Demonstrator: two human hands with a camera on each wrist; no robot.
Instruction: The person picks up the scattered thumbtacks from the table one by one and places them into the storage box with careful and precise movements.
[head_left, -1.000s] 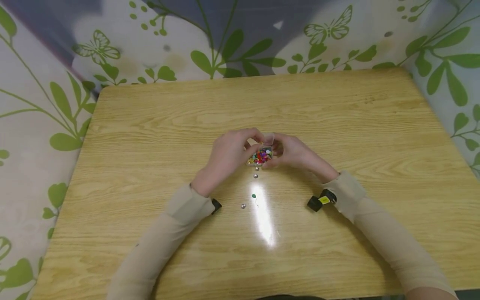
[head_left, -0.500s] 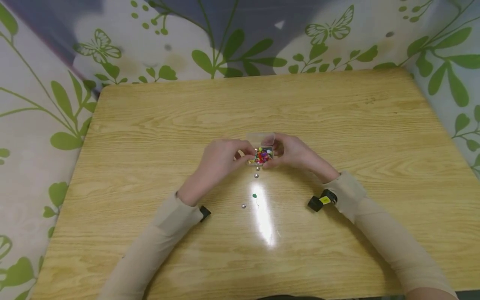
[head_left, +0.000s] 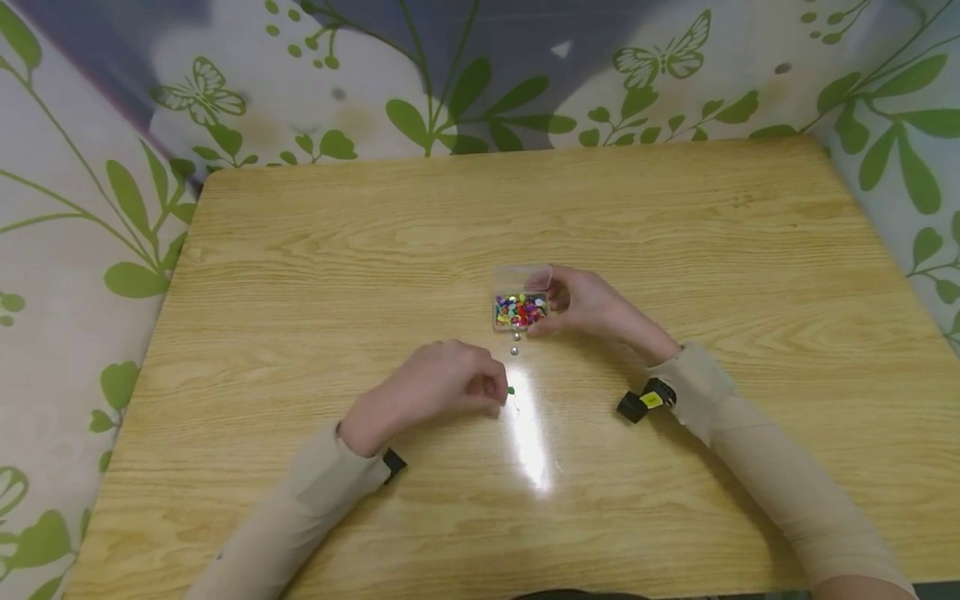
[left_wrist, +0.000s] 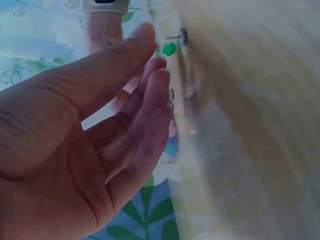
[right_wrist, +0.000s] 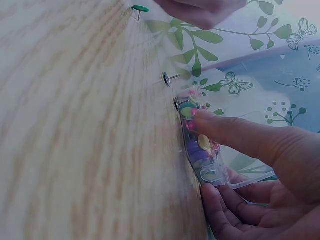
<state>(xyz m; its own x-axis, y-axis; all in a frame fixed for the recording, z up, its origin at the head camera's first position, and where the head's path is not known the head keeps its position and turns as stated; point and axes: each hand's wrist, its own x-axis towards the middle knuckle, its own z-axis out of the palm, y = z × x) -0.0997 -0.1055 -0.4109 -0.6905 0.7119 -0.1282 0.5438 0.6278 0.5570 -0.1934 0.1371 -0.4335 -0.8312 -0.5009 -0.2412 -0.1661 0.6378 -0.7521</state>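
My right hand grips the right end of a small clear plastic box, thumb in front and fingers behind. Its hinged lid stands raised at the back, and colourful thumbtacks fill the inside. My left hand is over the table, left of a green thumbtack. In the left wrist view its fingers bend loosely with nothing between them, and the green head shows just past the fingertips. Two silver thumbtacks lie in front of the box; one in the right wrist view has its pin pointing up.
The wood-grain table reaches back to a wall covering with green leaves and butterflies. A black wrist camera hangs below the right sleeve, and another sits at the left cuff.
My left hand has come away from the box, toward me, down to the green thumbtack. It now hides the silver tack lying nearest me. My right hand stays on the box.
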